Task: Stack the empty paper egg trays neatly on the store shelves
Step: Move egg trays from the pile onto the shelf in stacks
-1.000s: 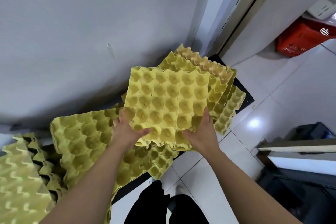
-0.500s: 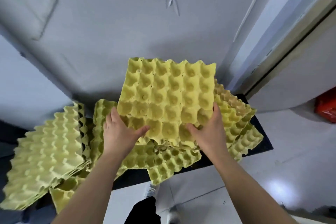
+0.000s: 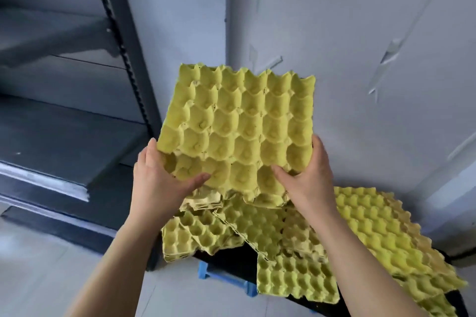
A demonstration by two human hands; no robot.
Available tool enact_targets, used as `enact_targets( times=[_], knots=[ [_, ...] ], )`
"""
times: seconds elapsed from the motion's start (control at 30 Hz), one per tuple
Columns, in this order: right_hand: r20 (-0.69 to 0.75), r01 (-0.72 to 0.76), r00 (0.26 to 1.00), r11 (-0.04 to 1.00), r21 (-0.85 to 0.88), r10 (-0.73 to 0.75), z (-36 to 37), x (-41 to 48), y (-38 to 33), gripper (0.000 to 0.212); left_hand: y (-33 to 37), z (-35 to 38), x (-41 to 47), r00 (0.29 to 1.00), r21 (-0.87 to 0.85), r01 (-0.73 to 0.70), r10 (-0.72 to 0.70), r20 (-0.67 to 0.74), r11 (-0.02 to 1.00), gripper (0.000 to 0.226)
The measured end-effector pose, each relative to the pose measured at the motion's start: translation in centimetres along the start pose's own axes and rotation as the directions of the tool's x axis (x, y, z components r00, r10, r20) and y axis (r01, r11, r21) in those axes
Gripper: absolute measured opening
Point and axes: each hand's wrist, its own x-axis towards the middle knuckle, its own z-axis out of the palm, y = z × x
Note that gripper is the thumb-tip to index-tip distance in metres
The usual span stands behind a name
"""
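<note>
From the head camera, looking forward and down, a yellow-green paper egg tray (image 3: 239, 134) is held up in the air in front of a pale wall (image 3: 360, 33), tilted so that its cupped face is turned toward the viewer and its far edge stands higher than the near one. The left hand (image 3: 161, 183) grips the tray's lower left corner, the thumb lying across the cups on the near face and the fingers curled behind the edge. The right hand (image 3: 306, 177) holds the lower right corner in the same way, thumb pressed onto the face and fingers wrapped around the side edge, so both hands are closed on the tray and both bare forearms reach up from the bottom of the frame. More tray edges show just beneath the near edge of the held one, though whether they are part of the same grasp cannot be told. Below and to the right, a loose heap of trays (image 3: 296, 244) lies overlapping at different angles on a dark low surface, and one tray (image 3: 381, 237) at the right rests with its bumps facing up. A blue plastic piece (image 3: 224, 276) shows under the heap, near the pale tiled floor (image 3: 38, 265). To the left stands a dark metal shelving unit (image 3: 64, 136), its upright post (image 3: 123, 41) rising just left of the held tray, its boards somewhat blurred
</note>
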Motion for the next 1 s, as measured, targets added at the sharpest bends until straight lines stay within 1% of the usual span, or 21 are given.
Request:
enact_targets(
  times=[0.13,0.23,0.4,0.5,0.63,0.7,0.77,0.83,0.93,1.0],
  knots=[
    [0.052,0.167,0.984,0.985,0.038,-0.169,2.9,0.0,-6.8,0.099,-2.3,-7.3,0.5,0.989,-0.031,0.008,-0.012,-0.144,0.999,0.132],
    [0.090,0.270,0.956,0.958,0.091,-0.278,5.8,-0.4,-12.6,0.098,-4.7,-13.2,1.1,0.973,-0.044,0.010,-0.019,-0.232,0.999,0.128],
    [0.104,0.380,0.911,0.909,0.168,-0.400,11.4,-1.6,-22.8,0.097,-9.2,-23.7,2.5,0.942,-0.078,0.004,-0.030,-0.335,0.997,0.125],
    [0.106,0.415,0.890,0.884,0.216,-0.444,15.0,-2.4,-28.9,0.096,-11.8,-30.0,3.6,0.923,-0.092,0.010,-0.044,-0.381,0.996,0.124],
    [0.127,0.427,0.869,0.853,0.299,-0.479,19.3,-3.6,-36.2,0.094,-14.7,-37.1,5.2,0.893,-0.126,0.010,-0.065,-0.445,0.992,0.118],
    [0.132,0.438,0.855,0.835,0.332,-0.501,21.4,-3.8,-39.5,0.088,-16.1,-40.0,6.3,0.879,-0.131,0.021,-0.081,-0.470,0.991,0.117],
    [0.132,0.453,0.841,0.816,0.359,-0.525,23.6,-3.7,-42.5,0.077,-17.6,-42.6,7.5,0.861,-0.137,0.038,-0.102,-0.498,0.990,0.116],
    [0.135,0.476,0.824,0.801,0.362,-0.550,26.1,-3.1,-45.1,0.071,-19.0,-44.8,9.1,0.847,-0.132,0.035,-0.099,-0.521,0.991,0.106],
    [0.164,0.487,0.803,0.790,0.372,-0.573,29.5,-1.6,-48.8,0.068,-21.2,-47.5,12.1,0.832,-0.113,0.037,-0.093,-0.547,0.993,0.090],
    [0.167,0.504,0.787,0.775,0.382,-0.594,31.7,-0.2,-51.3,0.059,-22.5,-49.3,14.5,0.818,-0.102,0.043,-0.094,-0.568,0.994,0.080]
  ],
)
